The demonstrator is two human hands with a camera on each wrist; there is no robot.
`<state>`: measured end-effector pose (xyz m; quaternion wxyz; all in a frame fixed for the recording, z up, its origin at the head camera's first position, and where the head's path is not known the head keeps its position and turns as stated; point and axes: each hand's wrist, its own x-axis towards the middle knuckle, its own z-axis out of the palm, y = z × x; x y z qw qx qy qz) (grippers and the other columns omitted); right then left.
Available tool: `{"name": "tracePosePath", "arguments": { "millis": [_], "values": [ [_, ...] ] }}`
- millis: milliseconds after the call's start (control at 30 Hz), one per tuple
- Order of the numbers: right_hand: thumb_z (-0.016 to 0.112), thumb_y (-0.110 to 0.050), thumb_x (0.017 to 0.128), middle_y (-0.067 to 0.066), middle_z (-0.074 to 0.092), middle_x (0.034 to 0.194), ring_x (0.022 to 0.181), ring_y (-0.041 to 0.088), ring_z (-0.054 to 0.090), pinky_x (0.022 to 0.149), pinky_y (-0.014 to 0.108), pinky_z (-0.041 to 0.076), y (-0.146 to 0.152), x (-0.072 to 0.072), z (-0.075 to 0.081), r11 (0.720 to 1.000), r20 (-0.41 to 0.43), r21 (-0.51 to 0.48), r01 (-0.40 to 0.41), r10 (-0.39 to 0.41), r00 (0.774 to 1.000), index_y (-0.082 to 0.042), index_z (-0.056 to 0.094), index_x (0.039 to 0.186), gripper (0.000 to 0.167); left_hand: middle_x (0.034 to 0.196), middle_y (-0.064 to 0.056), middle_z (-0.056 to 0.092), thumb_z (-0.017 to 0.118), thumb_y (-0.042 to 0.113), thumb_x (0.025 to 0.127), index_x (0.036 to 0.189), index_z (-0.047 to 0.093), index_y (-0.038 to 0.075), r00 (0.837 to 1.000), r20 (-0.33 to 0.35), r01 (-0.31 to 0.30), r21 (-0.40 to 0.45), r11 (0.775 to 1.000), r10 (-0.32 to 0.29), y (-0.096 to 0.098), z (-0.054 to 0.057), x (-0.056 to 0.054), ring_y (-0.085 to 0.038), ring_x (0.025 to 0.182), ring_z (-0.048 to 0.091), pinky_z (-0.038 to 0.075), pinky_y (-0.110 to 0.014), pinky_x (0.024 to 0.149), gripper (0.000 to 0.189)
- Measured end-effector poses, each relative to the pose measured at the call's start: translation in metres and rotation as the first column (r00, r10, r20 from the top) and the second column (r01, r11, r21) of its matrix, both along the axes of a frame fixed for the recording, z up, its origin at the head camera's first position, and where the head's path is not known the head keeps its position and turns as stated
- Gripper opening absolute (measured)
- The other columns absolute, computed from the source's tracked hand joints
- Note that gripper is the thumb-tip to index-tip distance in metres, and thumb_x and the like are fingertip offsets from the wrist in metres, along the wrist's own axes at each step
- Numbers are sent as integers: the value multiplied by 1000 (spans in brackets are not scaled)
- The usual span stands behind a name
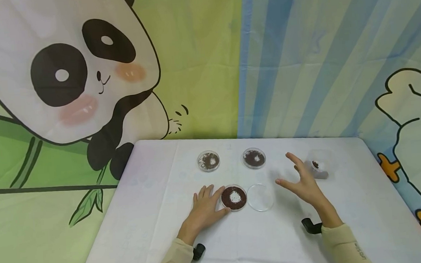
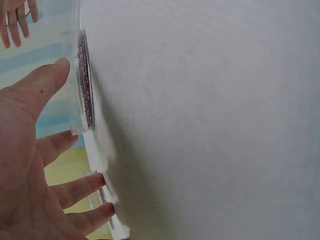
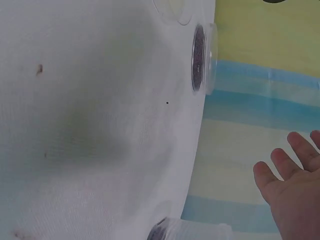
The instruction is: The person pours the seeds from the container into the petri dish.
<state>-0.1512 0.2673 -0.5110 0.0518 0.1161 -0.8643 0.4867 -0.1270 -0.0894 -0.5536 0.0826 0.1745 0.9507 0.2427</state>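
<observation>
A round clear petri dish [image 1: 234, 198] of dark brown granules, with a white patch in its middle, lies on the white table. My left hand [image 1: 205, 213] holds it at its left side between thumb and forefinger, the other fingers spread on the cloth. In the left wrist view the thumb [image 2: 47, 82] touches the dish wall [image 2: 75, 105]. Just right of the dish lies a clear round lid [image 1: 260, 197], flat on the cloth. Farther right, my right hand [image 1: 303, 182] is raised above the table with its thumb and fingers apart, holding nothing.
Two more petri dishes of brown granules with white bits, one at the back left [image 1: 208, 161] and one at the back middle [image 1: 254, 158], stand on the table [image 1: 159, 233]. A clear container [image 1: 321, 166] with some dark material is behind my right hand. A printed cloth backdrop [image 1: 198, 67] rises behind.
</observation>
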Motion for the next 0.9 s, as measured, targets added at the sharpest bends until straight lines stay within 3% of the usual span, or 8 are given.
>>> {"name": "tracePosePath", "arguments": {
  "millis": [300,533,900],
  "values": [
    [86,-25,81,15,24,161,145,42,21,110,67,23,-11,6,-6,994,75,31,-103,100,992,-16,21,160,103,154,-21,34,69,52,90,153,44,23,1000,-4,-3,14,1000,3,0,1,1,-48,144,22,16,-73,109,73],
    [87,-41,77,15,28,160,146,40,22,110,66,23,-17,9,-19,976,148,117,-185,167,975,-14,22,159,107,154,-21,34,69,52,90,153,44,23,1000,-8,-2,7,1000,2,0,1,1,-47,144,23,16,-73,109,73],
    [93,-39,68,24,37,152,140,46,29,111,64,25,-26,12,-37,948,140,217,-233,206,968,-1,30,154,113,154,-21,34,68,54,90,153,44,24,1000,-5,-3,9,1000,3,0,2,1,-47,144,22,16,-73,109,74]
  ]
}}
